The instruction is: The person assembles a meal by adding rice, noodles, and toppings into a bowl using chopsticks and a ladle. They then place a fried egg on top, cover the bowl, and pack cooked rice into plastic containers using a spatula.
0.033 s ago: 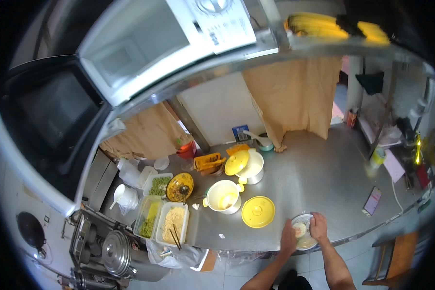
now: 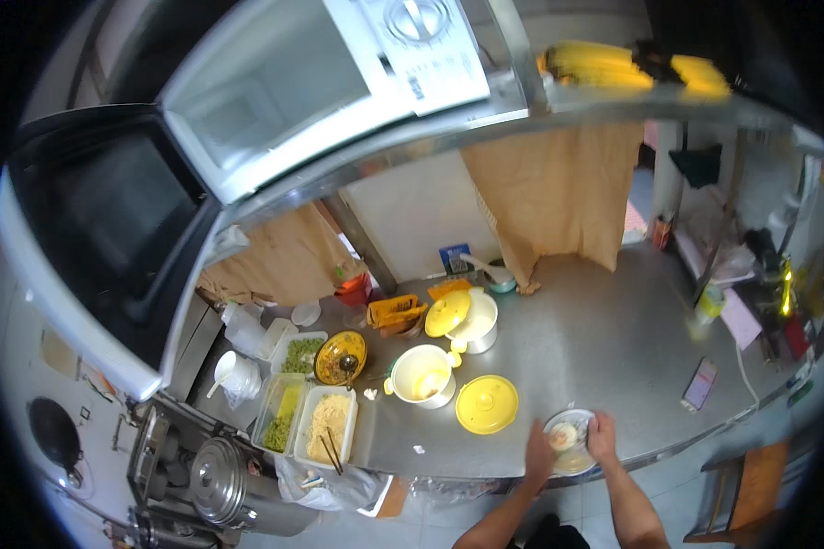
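Observation:
A shallow round bowl lies near the counter's front edge, right of the middle. Inside it rests a pale, roundish piece of food whose kind I cannot make out. My right hand grips the bowl's right rim, fingers curled over it. At the opposite side my left hand is slightly blurred, its fingers stretched out beside the left rim. To the left of the bowl lies a yellow lid with a round knob. Beyond that lid stands a white pot with yellow handles and some yellowish contents.
A second white pot has a yellow lid tilted on it. Leftward are a tub of crumbly food with chopsticks, tubs of green food and a patterned bowl. A phone lies right. An open microwave door juts out upper left.
My left hand has shifted slightly left, away from the food in the bowl. My right hand stays on the rim. The whole view has moved a little.

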`<state>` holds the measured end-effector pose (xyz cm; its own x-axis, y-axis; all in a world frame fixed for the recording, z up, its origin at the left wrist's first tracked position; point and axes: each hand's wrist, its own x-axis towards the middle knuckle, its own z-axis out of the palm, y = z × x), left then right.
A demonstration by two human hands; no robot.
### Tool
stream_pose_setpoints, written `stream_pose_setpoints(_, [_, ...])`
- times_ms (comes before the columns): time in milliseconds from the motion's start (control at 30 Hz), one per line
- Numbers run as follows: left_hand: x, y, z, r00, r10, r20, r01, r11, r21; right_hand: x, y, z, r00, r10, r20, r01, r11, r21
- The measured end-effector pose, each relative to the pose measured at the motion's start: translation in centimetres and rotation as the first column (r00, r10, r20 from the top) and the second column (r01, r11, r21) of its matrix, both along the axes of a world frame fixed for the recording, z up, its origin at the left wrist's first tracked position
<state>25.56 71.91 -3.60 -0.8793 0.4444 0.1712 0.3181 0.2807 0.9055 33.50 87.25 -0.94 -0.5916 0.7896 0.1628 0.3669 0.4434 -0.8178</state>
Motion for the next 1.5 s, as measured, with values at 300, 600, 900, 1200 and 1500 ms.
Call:
stream_pose_setpoints(300, [0.8,-13.1,9.6,0.921,-0.308,0.239,0.294,0.951,0.094,8.0,-10.7,10.4,0.999,0.041,0.023,0.013,0.225,-0.974])
stream_pose_setpoints(600, [-7.0,-26.2,35.6,0.848,-0.056,0.528,-0.303,0.765,0.568,-2.1,-14.4,48.6,0.749,0.159,-0.643,-0.656,0.316,-0.686])
stream_pose_setpoints(900, [-10.5,-41.0,36.9,0.761,0.113,0.638,-0.507,0.717,0.478,-26.8,-15.6,74.3,0.607,0.13,-0.784,-0.684,0.587,-0.433])
stream_pose_setpoints(1200, [-11.3,-44.5,41.2,0.821,0.215,0.529,-0.507,0.699,0.504,-40.2,-13.4,75.1,0.934,-0.072,-0.35,0.056,0.997,-0.056])
stream_pose_setpoints(1500, [-18.6,-37.9,57.5,0.797,0.154,-0.584,0.179,0.863,0.473,-27.5,-14.5,68.0,0.929,0.145,-0.341,0.137,0.721,0.679])
